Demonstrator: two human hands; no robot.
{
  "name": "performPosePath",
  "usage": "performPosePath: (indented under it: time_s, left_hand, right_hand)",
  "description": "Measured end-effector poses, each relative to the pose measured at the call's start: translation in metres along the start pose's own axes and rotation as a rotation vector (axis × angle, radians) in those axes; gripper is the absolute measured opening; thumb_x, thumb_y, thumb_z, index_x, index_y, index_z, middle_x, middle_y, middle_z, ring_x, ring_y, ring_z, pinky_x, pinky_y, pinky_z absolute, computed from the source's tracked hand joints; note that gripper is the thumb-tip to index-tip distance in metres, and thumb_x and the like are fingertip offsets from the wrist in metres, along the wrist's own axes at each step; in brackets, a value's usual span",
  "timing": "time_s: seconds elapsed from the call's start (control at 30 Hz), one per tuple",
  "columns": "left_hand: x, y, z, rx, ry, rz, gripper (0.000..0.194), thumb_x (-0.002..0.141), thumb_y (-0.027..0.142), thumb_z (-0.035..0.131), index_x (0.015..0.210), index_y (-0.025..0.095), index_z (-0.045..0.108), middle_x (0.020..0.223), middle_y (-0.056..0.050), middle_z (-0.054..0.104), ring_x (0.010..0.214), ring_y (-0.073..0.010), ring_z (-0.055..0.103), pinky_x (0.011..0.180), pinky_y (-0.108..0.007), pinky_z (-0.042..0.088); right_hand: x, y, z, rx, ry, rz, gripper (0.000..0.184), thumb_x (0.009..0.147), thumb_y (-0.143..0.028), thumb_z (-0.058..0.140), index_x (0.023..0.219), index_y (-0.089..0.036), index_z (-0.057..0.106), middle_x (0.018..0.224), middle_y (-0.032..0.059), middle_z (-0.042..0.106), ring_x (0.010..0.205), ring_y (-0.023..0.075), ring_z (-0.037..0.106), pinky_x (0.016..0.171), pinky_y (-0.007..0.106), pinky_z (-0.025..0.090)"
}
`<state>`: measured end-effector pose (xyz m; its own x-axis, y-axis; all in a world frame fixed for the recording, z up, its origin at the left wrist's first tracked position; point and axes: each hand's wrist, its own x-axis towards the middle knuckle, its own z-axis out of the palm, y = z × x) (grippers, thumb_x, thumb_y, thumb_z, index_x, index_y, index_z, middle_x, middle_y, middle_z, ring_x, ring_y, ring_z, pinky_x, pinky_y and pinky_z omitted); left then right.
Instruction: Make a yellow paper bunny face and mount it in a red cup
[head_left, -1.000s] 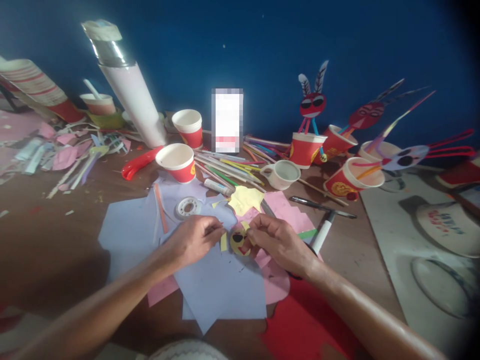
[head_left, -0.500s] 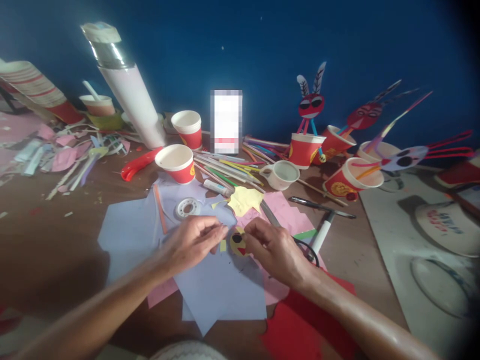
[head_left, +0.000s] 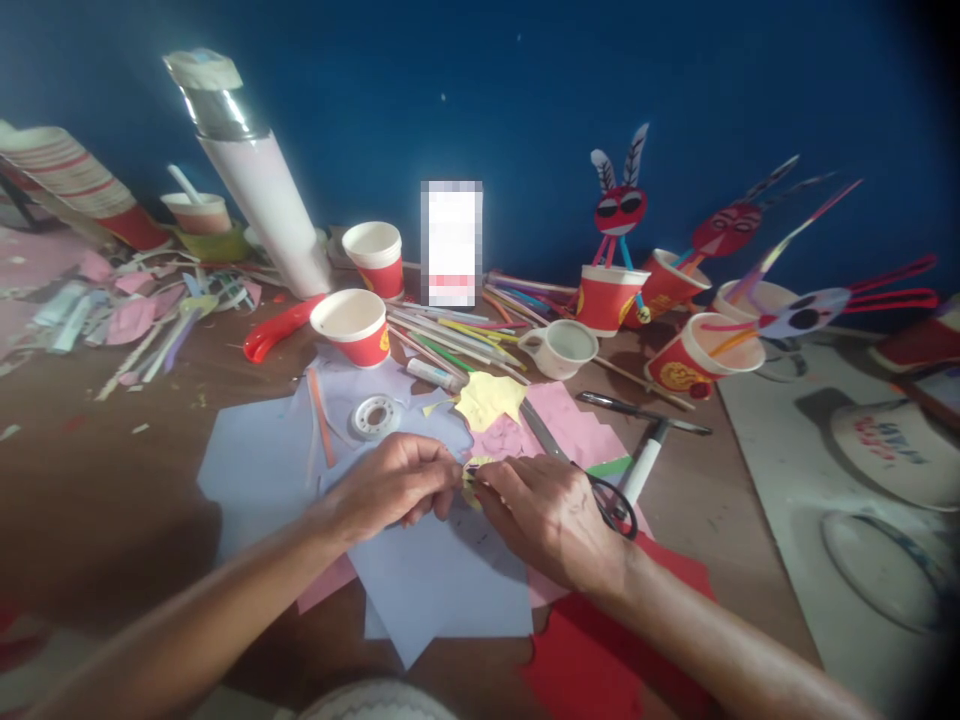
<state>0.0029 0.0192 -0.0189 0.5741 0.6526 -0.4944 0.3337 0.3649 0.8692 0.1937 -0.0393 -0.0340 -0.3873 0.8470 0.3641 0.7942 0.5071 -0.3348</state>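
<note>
A small round yellow paper face [head_left: 471, 488] sits between my two hands, just over the stacked papers. My right hand [head_left: 551, 510] is closed on it, and the fingers cover most of it. From the other side my left hand [head_left: 401, 485] pinches with thumb and forefinger at its left edge. What lies in that pinch is too small to make out. Beneath both hands are light blue sheets [head_left: 450, 585] and pink paper [head_left: 577, 420]. Scissors [head_left: 544, 430] lie beside my right hand, their black handle partly behind it. A white tape roll [head_left: 375, 417] is beyond my left hand.
Paper cups [head_left: 350, 330] and a tall white flask [head_left: 262, 200] stand toward the blue wall. Colored pipe cleaners [head_left: 457, 340], a small white cup [head_left: 566, 350] and a marker [head_left: 643, 470] lie ahead. Cup puppets [head_left: 611, 295] stand right; red paper [head_left: 592, 660] lies in front.
My right hand has turned over the yellow paper face and moved slightly left, hiding its eye and red mouth. My left fingertips have come right, up to its edge.
</note>
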Motion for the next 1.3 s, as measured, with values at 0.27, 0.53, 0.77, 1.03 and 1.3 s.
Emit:
performPosePath:
  time_s: [0.27,0.53,0.77,1.03,1.3]
  left_hand:
    - [-0.006,0.010,-0.004,0.108,-0.075,0.007,0.014,0.078,0.022,0.051,0.067,0.016,0.055,0.056,0.003,0.059,0.045,-0.0061,0.044,0.043,-0.017,0.033]
    - [-0.010,0.019,-0.004,0.262,-0.168,0.002,0.019,0.084,0.028,0.050,0.071,0.016,0.055,0.061,0.002,0.058,0.051,-0.0077,0.046,0.048,-0.019,0.037]
    - [-0.005,0.021,-0.013,0.574,0.145,0.190,0.024,0.089,0.034,0.047,0.080,0.017,0.061,0.064,0.002,0.057,0.053,-0.0085,0.047,0.048,-0.020,0.034]
    - [0.010,0.018,0.012,1.108,0.116,0.332,0.026,0.079,0.035,0.063,0.101,0.022,0.062,0.103,-0.004,0.060,0.090,-0.0225,0.061,0.075,-0.034,0.047]
    - [0.012,0.009,0.018,1.245,0.135,0.307,0.032,0.081,0.037,0.062,0.108,0.022,0.056,0.107,-0.006,0.057,0.095,-0.0264,0.061,0.073,-0.037,0.048]
  right_hand:
    - [0.012,0.005,-0.021,0.897,-0.399,0.555,0.027,0.093,-0.035,0.044,0.082,-0.017,0.061,0.063,-0.0025,0.058,0.051,0.0077,0.048,0.049,0.019,0.036]
    - [0.012,0.011,-0.016,1.001,-0.505,0.497,0.012,0.082,-0.020,0.056,0.075,-0.016,0.064,0.057,-0.0065,0.042,0.052,0.0067,0.036,0.048,0.020,0.029]
    - [0.019,0.023,-0.032,0.953,-0.220,0.590,0.014,0.080,-0.025,0.060,0.070,-0.018,0.066,0.064,-0.0033,0.056,0.057,0.0087,0.046,0.053,0.021,0.036]
    - [0.025,0.026,-0.039,0.900,-0.104,0.644,0.016,0.080,-0.028,0.059,0.068,-0.018,0.062,0.056,-0.0047,0.054,0.049,0.0082,0.048,0.045,0.020,0.033]
    - [0.024,0.023,-0.041,0.876,-0.183,0.699,0.016,0.084,-0.027,0.057,0.071,-0.018,0.061,0.046,-0.0058,0.056,0.036,0.0065,0.046,0.037,0.019,0.029]
